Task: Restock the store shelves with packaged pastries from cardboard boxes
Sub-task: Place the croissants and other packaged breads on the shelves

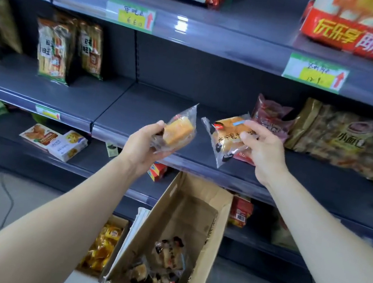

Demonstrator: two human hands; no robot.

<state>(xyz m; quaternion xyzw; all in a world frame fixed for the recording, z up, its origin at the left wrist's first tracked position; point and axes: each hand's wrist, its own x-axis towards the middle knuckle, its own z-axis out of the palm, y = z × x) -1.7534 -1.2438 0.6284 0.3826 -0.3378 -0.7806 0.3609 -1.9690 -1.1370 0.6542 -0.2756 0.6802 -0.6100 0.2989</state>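
My left hand (145, 144) grips a clear-wrapped golden pastry (178, 131) from below, holding it in front of the middle shelf (135, 118). My right hand (262, 149) pinches a second wrapped pastry (224, 135) with printed dark lettering, just to the right of the first. Both packets hover over the shelf's front edge. Below my arms stands an open cardboard box (182, 217) with several more wrapped pastries (164, 266) at its bottom.
A reddish packet (271, 116) lies on the shelf behind my right hand, and large brown snack bags (350, 141) stand to the right. Rice-cracker bags (55, 50) stand at the left. A second box with yellow packets (103, 246) sits on the floor.
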